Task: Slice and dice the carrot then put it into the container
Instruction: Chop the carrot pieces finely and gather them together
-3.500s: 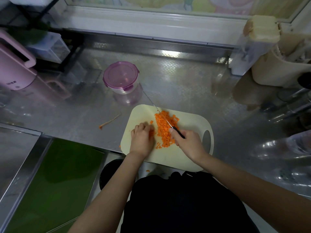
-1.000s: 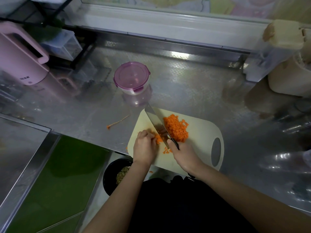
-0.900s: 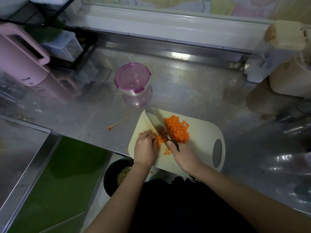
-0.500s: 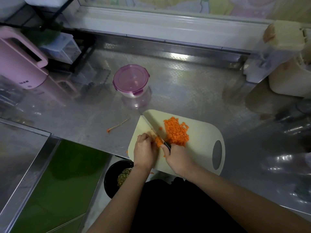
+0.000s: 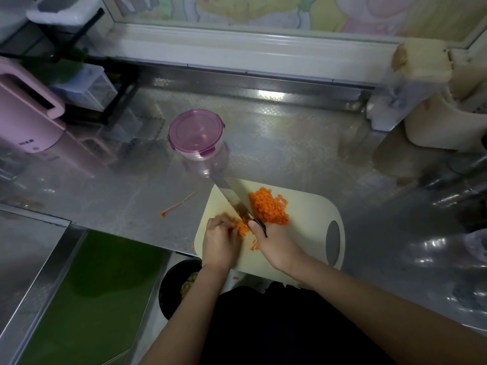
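A cream cutting board (image 5: 305,206) lies at the counter's front edge. On it sits a heap of diced carrot (image 5: 268,206). My right hand (image 5: 274,243) grips the black handle of a knife (image 5: 234,198), whose blade slants up to the left, just left of the heap. My left hand (image 5: 220,238) is curled over a small remaining bit of carrot (image 5: 242,229) beside the blade. A few loose carrot bits lie between my hands. A round clear container with a purple lid (image 5: 196,134) stands shut on the counter behind the board.
A carrot peel strip (image 5: 176,205) lies on the steel counter left of the board. A pink appliance (image 5: 26,114) stands far left, beige jars (image 5: 432,101) at the right. A black bin (image 5: 179,285) sits below the counter edge.
The knife blade has tilted so its flat side shows again, after standing edge-on half a second ago. The diced heap has stayed right of the blade; both hands remain in place.
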Tool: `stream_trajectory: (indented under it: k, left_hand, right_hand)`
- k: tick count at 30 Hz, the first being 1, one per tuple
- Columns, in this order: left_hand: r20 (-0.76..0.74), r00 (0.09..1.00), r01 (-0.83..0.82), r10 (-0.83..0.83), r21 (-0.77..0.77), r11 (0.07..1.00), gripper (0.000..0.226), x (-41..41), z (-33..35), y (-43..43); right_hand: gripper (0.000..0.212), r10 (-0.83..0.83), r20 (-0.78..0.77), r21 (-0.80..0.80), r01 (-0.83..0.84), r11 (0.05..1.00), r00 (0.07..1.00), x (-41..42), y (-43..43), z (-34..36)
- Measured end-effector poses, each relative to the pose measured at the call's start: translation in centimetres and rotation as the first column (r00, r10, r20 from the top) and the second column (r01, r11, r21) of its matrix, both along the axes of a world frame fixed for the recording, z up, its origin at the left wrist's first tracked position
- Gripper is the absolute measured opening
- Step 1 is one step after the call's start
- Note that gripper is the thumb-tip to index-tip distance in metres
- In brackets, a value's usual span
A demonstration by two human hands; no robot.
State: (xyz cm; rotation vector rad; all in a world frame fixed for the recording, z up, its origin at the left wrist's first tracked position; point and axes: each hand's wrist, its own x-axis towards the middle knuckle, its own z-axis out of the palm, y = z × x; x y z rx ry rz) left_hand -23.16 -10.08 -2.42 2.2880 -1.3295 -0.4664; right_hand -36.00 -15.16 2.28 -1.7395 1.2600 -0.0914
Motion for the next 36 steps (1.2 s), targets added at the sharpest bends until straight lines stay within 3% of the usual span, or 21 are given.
stream_trajectory:
  k: [7,17,36]
  left_hand:
    - [0.017,1.000,-0.019,0.019,-0.002,1.000,0.010,-0.2,-0.2,-0.1]
    - [-0.003,1.000,-0.027,0.027,-0.007,1.000,0.009,-0.1,-0.1,-0.3]
    - [-0.016,0.998,-0.058,0.059,0.021,0.998,0.014,0.1,-0.5,-0.4]
  right_hand:
    - [0.049,0.040,-0.072,0.061,-0.036,0.997,0.997,-0.7,0.3,-1.0]
    - [0.048,0.027,-0.057,0.073,-0.023,0.997,0.998,-0.8,0.5,-0.6]
    - [0.045,0.002,-0.142,0.024,0.001,1.000,0.990,0.5,1.3,-1.1]
